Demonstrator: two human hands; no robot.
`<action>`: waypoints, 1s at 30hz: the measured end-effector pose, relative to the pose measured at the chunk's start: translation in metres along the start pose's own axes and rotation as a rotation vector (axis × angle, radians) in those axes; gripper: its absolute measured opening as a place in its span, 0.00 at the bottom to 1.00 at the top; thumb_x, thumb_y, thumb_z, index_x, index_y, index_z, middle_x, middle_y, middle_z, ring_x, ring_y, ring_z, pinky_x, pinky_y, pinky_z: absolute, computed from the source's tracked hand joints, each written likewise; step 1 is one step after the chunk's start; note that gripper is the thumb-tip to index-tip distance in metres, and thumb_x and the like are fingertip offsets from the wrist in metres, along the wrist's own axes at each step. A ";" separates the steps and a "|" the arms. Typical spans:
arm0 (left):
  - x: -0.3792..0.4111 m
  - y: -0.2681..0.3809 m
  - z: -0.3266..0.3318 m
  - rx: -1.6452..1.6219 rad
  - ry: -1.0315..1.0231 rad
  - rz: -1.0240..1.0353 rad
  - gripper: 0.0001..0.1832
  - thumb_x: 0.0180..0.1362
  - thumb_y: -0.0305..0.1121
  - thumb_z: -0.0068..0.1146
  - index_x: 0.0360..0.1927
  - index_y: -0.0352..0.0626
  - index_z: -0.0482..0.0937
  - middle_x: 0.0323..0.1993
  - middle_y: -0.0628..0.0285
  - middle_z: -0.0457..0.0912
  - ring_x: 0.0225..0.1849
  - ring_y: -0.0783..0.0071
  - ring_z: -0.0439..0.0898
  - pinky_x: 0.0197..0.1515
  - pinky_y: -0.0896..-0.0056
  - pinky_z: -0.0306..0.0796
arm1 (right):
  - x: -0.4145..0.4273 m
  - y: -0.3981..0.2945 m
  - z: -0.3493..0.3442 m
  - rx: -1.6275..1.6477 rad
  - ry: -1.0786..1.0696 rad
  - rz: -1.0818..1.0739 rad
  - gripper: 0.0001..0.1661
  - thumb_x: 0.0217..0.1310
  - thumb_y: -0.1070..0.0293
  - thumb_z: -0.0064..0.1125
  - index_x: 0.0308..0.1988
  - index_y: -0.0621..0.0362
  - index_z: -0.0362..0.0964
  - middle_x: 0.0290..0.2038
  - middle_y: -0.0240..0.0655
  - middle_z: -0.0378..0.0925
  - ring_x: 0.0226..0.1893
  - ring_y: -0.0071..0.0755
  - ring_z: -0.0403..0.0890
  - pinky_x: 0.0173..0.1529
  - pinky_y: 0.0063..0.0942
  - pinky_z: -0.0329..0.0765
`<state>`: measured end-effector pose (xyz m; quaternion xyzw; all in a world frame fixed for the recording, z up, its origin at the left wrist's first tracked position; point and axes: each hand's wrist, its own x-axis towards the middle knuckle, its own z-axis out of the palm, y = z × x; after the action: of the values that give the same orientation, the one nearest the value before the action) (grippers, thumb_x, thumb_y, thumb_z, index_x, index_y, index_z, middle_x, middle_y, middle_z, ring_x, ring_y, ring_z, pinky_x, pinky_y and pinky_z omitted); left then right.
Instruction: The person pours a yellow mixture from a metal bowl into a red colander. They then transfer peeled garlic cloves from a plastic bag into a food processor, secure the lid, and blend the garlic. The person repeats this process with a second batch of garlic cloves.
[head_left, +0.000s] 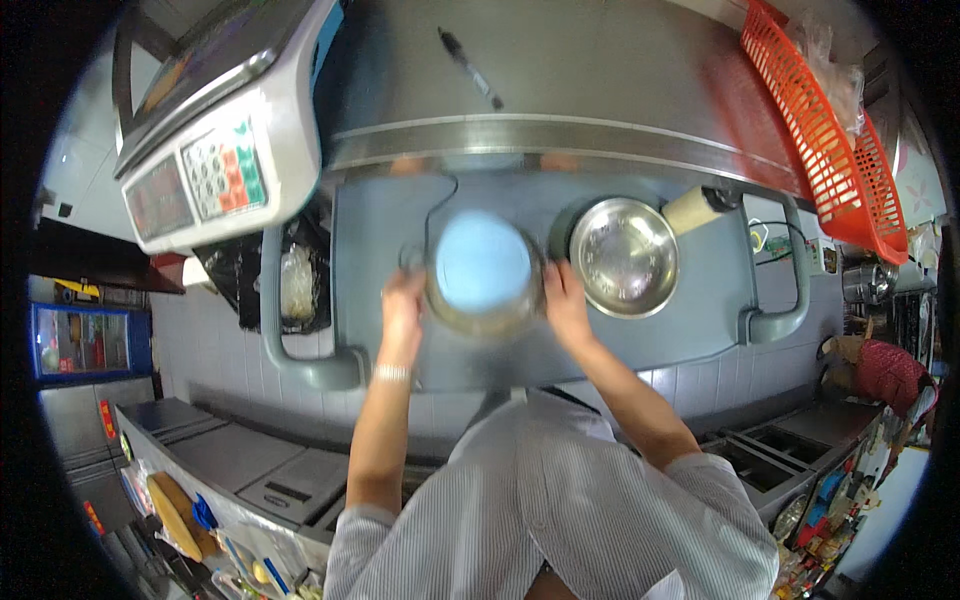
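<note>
A round container with a pale blue top or contents is blurred in front of me, above the grey cart top. My left hand grips its left side, and a thin dark cord or wire shows beside the fingers. On the opposite side, my right hand holds the rim or wall. Right of that hand, a shiny metal bowl rests on the cart. A beige cylindrical object with a dark end lies behind the bowl. The underside of the blurred container is hidden.
A digital scale stands at the back left. Behind the cart, a marker lies on a steel counter, with a red plastic basket at its right. Cart handles flank the top. Another person bends at far right.
</note>
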<state>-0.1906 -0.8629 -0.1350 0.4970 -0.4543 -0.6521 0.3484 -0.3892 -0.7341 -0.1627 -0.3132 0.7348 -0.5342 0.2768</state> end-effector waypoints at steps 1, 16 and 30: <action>0.013 0.019 0.015 -0.059 0.012 0.024 0.06 0.54 0.30 0.50 0.23 0.43 0.69 0.15 0.71 0.67 0.15 0.84 0.61 0.16 0.81 0.53 | 0.020 -0.004 0.008 0.049 0.002 0.041 0.16 0.63 0.62 0.43 0.34 0.67 0.66 0.29 0.53 0.68 0.28 0.49 0.68 0.36 0.37 0.67; 0.002 0.016 0.015 -0.027 0.031 0.082 0.09 0.58 0.31 0.48 0.22 0.46 0.69 0.16 0.73 0.67 0.16 0.85 0.59 0.18 0.81 0.52 | 0.008 0.008 0.009 -0.015 0.046 -0.048 0.17 0.64 0.62 0.41 0.34 0.68 0.66 0.27 0.53 0.70 0.29 0.49 0.71 0.37 0.37 0.68; -0.068 0.042 0.005 0.477 0.302 0.634 0.27 0.48 0.27 0.60 0.53 0.35 0.65 0.44 0.53 0.73 0.40 0.65 0.74 0.44 0.67 0.69 | 0.013 -0.095 -0.035 -0.078 -0.098 -0.667 0.20 0.58 0.71 0.43 0.51 0.64 0.64 0.52 0.51 0.64 0.53 0.48 0.66 0.57 0.36 0.62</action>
<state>-0.1776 -0.8145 -0.0730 0.4893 -0.6667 -0.3091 0.4696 -0.4082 -0.7450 -0.0627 -0.5721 0.5977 -0.5508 0.1098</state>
